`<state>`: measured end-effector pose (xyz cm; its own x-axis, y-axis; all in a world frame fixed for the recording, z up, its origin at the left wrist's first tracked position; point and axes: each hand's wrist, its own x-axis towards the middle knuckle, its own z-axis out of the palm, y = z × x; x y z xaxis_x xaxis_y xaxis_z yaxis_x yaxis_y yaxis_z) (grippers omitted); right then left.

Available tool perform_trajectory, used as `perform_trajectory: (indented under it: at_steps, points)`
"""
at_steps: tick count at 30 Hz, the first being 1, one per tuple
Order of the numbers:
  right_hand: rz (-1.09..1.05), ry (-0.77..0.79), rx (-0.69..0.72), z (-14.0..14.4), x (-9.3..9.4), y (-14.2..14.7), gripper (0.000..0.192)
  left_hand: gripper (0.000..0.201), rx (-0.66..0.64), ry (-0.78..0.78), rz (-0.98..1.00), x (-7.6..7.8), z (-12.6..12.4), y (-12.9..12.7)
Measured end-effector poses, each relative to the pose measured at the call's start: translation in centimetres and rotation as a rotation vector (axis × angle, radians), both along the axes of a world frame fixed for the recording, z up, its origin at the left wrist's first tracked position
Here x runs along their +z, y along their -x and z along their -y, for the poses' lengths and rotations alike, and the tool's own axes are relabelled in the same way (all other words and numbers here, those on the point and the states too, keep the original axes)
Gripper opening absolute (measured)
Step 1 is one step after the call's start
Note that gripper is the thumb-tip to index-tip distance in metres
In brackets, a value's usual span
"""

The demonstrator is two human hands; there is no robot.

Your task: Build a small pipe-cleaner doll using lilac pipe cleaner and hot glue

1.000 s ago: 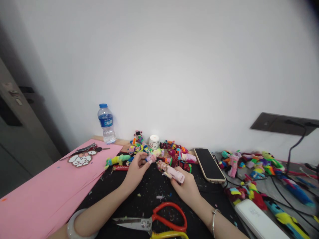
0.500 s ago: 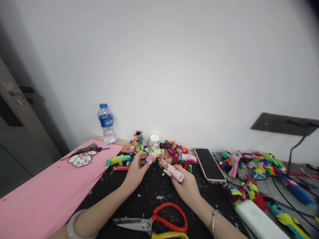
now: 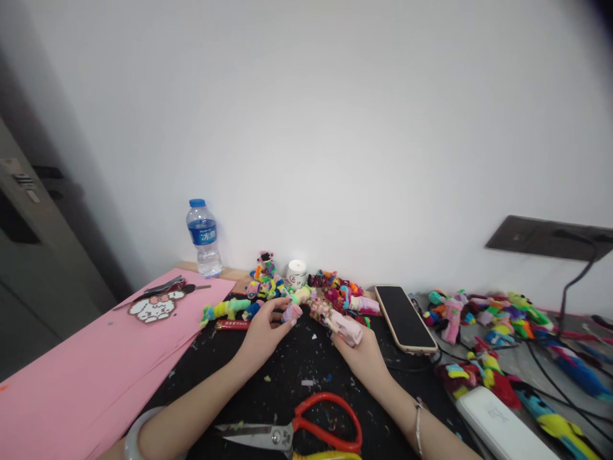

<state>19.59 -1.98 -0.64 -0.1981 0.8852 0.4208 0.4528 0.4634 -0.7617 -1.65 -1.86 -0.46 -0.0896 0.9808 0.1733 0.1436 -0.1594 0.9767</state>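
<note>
My left hand (image 3: 264,329) pinches a small pink and lilac fuzzy piece (image 3: 292,312) between thumb and fingers. Held in my right hand (image 3: 363,353) is a pale pink fuzzy doll (image 3: 345,327), with a brown-and-cream patterned part toward its far end. The two held things are apart, over the black mat (image 3: 287,370). Just beyond the left fingers rests a pale yellow-green fuzzy piece (image 3: 302,293). Scissors (image 3: 282,436) with one red and one yellow handle lie open nearer me, touched by neither hand.
A water bottle (image 3: 204,239) stands by the wall. Pink sheets (image 3: 96,358) lie left, a phone (image 3: 405,319) right. Several colourful fuzzy figures (image 3: 498,319) and a white power bank (image 3: 502,427) sit among cables. A white roll (image 3: 297,273) stands at the back.
My left hand has drawn the pink-lilac piece slightly toward me, tilting it. My right hand has shifted slightly right and turned the pink doll.
</note>
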Motion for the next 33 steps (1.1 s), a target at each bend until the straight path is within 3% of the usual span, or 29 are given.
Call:
perform_trajectory:
  at_steps: [8, 16, 33]
  points:
    - [-0.173, 0.117, 0.13, -0.7, 0.4, -0.3, 0.026, 0.029, -0.054, -0.036, -0.092, -1.0, -0.2, 0.4]
    - [-0.149, 0.161, 0.197, -0.9, 0.4, -0.6, 0.031, 0.028, -0.087, -0.016, 0.007, -0.2, 0.1, 0.2]
    - [-0.11, 0.187, 0.199, -1.1, 0.3, -0.7, 0.031, 0.03, -0.079, -0.011, 0.006, 0.2, 0.2, 0.0]
